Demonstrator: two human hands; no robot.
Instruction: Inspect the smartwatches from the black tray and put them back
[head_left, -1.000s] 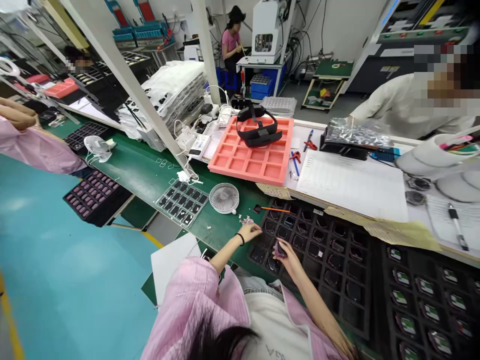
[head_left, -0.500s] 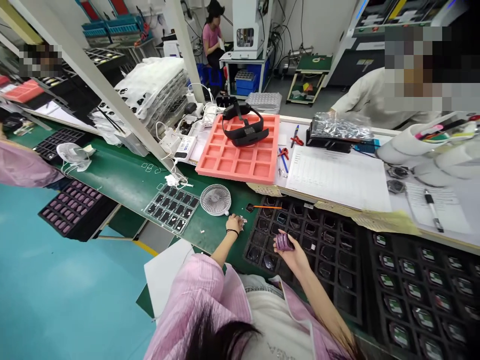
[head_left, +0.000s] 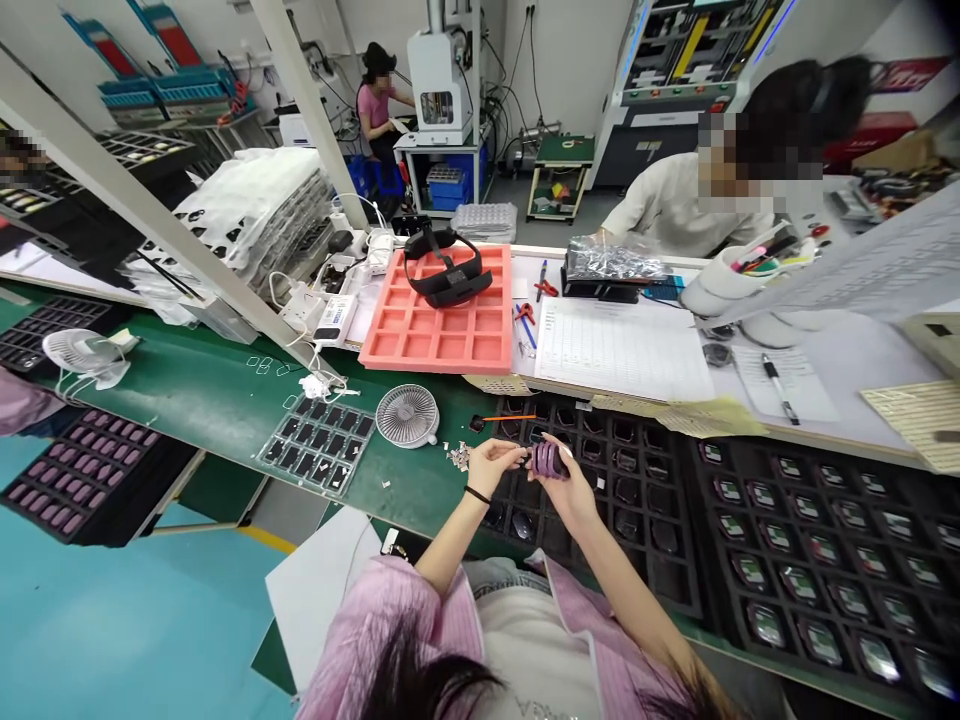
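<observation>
My right hand is closed round a small purple part, held above the black compartment tray. My left hand is pinched at the left side of that purple part, fingertips touching it. What the left fingertips pinch is too small to name. A pile of tiny pale pieces lies on the green mat just left of my left hand. A black band sits on my left wrist.
A small white fan and a clear tray of dark chips lie to the left. An orange-handled tool rests at the tray's top edge. A pink foam tray with a black headset stands behind. A person in white sits opposite; another black tray is at right.
My left hand left the pile of small pieces and came to the purple part. My right hand lifted the part off the black tray. The view shifted right.
</observation>
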